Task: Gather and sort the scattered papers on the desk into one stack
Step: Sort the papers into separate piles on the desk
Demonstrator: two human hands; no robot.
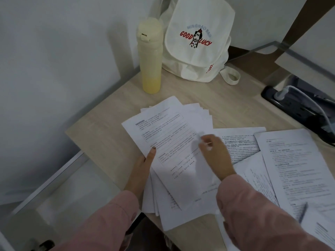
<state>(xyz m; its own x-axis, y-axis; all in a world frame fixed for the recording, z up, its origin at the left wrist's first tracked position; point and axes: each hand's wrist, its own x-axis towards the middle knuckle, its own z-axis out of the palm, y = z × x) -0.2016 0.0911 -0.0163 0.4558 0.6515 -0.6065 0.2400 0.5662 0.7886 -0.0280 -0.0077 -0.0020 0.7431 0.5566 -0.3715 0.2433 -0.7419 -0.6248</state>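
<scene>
A fanned pile of printed white papers (168,134) lies on the left part of the wooden desk (101,134). My left hand (143,169) grips the pile's left edge, thumb on top of the uppermost sheet. My right hand (215,153) rests flat on the pile's right side, fingers slightly blurred. More loose printed sheets (290,160) lie spread over the desk to the right, overlapping each other, and one sheet (241,142) is partly under my right hand. Both sleeves are pink.
A yellow bottle (151,57) stands at the back of the desk beside a white cloth bag (197,42). A black power strip (293,104) with a white plug lies at the right. A pen (303,211) lies on the right-hand sheets. The desk's left edge drops off.
</scene>
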